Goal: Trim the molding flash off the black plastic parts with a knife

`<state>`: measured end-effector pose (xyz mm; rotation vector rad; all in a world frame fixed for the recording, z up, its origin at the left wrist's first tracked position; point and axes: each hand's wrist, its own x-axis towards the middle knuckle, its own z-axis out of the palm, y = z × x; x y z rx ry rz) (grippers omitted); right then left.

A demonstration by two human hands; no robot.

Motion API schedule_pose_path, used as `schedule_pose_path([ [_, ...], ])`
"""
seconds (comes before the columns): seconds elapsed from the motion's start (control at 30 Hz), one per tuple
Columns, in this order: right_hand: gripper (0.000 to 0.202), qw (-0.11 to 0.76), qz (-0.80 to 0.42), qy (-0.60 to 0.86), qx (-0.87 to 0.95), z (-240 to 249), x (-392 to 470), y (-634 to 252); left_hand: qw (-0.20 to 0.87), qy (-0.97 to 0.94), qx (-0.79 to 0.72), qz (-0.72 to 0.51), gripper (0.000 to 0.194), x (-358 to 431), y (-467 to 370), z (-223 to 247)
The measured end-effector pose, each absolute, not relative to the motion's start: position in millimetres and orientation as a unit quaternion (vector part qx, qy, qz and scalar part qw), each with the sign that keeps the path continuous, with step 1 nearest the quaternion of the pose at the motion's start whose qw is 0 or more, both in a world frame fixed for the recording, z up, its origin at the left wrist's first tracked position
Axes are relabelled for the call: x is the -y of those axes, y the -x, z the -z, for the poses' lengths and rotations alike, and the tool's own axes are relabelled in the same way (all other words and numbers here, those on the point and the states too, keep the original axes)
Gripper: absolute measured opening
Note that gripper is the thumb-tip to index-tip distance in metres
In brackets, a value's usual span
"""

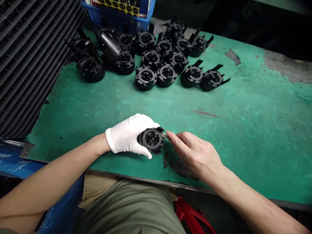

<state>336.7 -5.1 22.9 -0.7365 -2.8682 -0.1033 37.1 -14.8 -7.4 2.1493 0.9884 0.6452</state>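
Observation:
My left hand [131, 134], in a white glove, is closed around a round black plastic housing [152, 139] near the front edge of the table. The housing's ribbed, ringed face points up, and short tabs stick out at its rim. Bare and ungloved, my right hand [195, 152] pinches a slim metal tool [164, 136], whose tip lies against the housing's upper right rim. Most of the tool is hidden inside my fingers, so its exact kind does not show.
Several similar black housings [146, 76] stand grouped at the back of the green table mat [248, 130]. One black cylinder [110, 45] lies tilted among them. Behind is a blue bin [117, 21] with yellow labels [119, 6]. Black slatted panels [36, 65] rise at left.

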Motion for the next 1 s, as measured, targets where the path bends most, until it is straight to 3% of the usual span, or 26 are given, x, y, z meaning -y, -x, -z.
schedule_pose_path([
  [0.33, 0.054, 0.109, 0.024, 0.249, 0.962, -24.7, 3.8, -334.6, 0.338, -0.824, -0.378, -0.253, 0.079, 14.9, -37.2, 6.3],
  [0.67, 0.067, 0.107, 0.012, 0.249, 0.962, -22.6, 3.3, -336.8, 0.335, -0.824, -0.383, -0.249, 0.079, 15.2, -37.0, 5.5],
  [1.0, 0.051, 0.113, 0.03, 0.218, 0.969, -27.9, -1.2, -330.5, 0.336, -0.822, -0.379, -0.261, 0.079, 14.8, -37.9, 4.9],
])
